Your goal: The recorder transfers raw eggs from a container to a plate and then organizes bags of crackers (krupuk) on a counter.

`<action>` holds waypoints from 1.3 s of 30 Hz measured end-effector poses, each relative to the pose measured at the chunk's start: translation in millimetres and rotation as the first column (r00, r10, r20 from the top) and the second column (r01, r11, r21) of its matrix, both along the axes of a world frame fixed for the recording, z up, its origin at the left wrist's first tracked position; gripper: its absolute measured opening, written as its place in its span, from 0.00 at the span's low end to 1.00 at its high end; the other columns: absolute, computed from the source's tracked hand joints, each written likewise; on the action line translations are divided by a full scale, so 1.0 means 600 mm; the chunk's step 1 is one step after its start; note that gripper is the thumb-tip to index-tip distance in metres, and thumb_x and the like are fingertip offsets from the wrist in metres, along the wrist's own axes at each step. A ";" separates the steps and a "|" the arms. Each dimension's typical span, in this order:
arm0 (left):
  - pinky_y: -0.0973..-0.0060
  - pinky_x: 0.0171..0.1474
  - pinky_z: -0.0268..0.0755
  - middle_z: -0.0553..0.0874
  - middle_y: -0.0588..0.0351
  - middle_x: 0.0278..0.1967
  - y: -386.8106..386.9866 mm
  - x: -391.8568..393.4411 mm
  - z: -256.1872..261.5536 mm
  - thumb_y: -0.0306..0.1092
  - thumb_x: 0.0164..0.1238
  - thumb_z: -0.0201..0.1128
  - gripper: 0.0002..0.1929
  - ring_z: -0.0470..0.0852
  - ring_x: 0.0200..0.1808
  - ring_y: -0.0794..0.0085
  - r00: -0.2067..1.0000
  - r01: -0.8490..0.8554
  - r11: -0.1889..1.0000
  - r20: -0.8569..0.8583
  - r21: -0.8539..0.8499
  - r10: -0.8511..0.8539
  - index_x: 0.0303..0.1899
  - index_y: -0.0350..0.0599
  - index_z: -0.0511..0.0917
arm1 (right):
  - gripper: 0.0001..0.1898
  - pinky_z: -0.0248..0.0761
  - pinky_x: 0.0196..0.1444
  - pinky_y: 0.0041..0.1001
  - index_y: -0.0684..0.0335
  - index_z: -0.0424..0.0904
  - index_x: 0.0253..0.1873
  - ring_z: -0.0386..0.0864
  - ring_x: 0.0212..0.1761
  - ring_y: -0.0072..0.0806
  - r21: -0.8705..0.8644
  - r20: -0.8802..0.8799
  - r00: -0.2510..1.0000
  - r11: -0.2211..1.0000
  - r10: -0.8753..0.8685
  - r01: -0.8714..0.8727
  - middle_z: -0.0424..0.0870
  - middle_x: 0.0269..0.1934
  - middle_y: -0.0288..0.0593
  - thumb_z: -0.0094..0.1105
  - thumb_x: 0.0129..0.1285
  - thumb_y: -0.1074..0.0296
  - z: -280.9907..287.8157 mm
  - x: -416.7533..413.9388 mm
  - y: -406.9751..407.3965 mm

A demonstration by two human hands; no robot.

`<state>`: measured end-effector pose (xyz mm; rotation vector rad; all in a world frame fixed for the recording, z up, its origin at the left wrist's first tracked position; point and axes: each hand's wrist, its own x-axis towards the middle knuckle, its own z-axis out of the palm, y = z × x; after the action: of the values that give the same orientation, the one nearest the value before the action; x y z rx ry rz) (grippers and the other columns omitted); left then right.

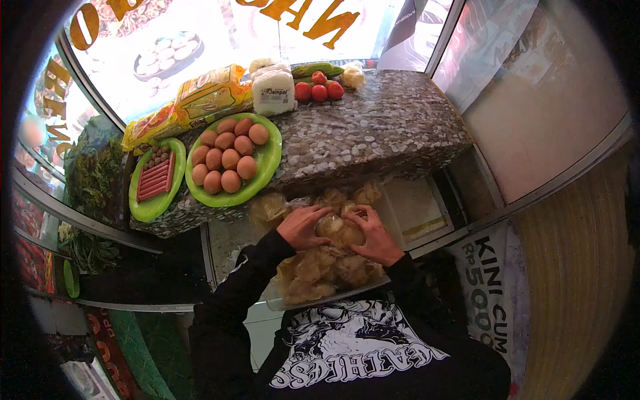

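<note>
Both of my hands are around a small transparent plastic bag of thin, round tan crackers (pixel 341 230). My left hand (pixel 303 228) grips its left side, with thumb and fingers curved toward the bag. On the opposite side, my right hand (pixel 378 237) holds it with bent fingers. Below them a transparent plastic tub (pixel 276 304) sits against my front, full of similar bagged crackers (pixel 310 275). More cracker bags (pixel 269 207) lie beyond my hands, along the counter's near edge. The fingertips are partly hidden by the bag's shiny film.
A stone-patterned counter (pixel 360 125) spans ahead. On it stand a green plate (pixel 272 172) of eggs, a smaller green plate (pixel 150 214) with sausages and meatballs, yellow noodle packs (pixel 210 92), a white wrapped stack (pixel 273 90) and tomatoes (pixel 319 92). Glass panes enclose the stall.
</note>
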<state>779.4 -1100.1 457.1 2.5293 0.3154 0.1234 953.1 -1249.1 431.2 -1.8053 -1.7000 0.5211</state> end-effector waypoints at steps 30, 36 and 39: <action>0.74 0.44 0.75 0.73 0.51 0.47 0.046 0.263 0.054 0.33 0.54 0.71 0.31 0.76 0.46 0.70 0.831 0.022 0.565 0.330 -0.825 0.449 0.57 0.45 0.63 | 0.29 0.72 0.50 0.24 0.67 0.58 0.63 0.77 0.47 0.27 0.169 -0.828 0.559 0.927 -0.050 0.334 0.78 0.48 0.49 0.62 0.61 0.66 0.116 0.249 0.138; 0.72 0.43 0.78 0.73 0.50 0.46 0.102 0.339 0.037 0.34 0.58 0.68 0.29 0.76 0.47 0.67 0.753 0.077 0.464 0.356 -0.883 0.554 0.58 0.45 0.62 | 0.47 0.68 0.58 0.33 0.55 0.43 0.73 0.66 0.63 0.41 0.327 -0.345 0.935 0.944 0.081 0.039 0.59 0.65 0.56 0.68 0.54 0.61 0.143 0.284 0.190; 0.71 0.42 0.78 0.74 0.46 0.48 0.131 0.362 0.035 0.36 0.60 0.66 0.28 0.79 0.45 0.65 0.705 0.010 0.550 0.395 -0.835 0.588 0.57 0.39 0.64 | 0.49 0.68 0.58 0.35 0.56 0.43 0.73 0.66 0.63 0.43 0.175 -0.505 0.862 0.983 0.039 0.059 0.63 0.62 0.57 0.70 0.52 0.58 0.164 0.314 0.218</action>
<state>996.4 -1021.6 478.2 1.3569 0.4180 0.8061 1141.3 -1118.4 529.6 -1.3838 -1.3211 0.7345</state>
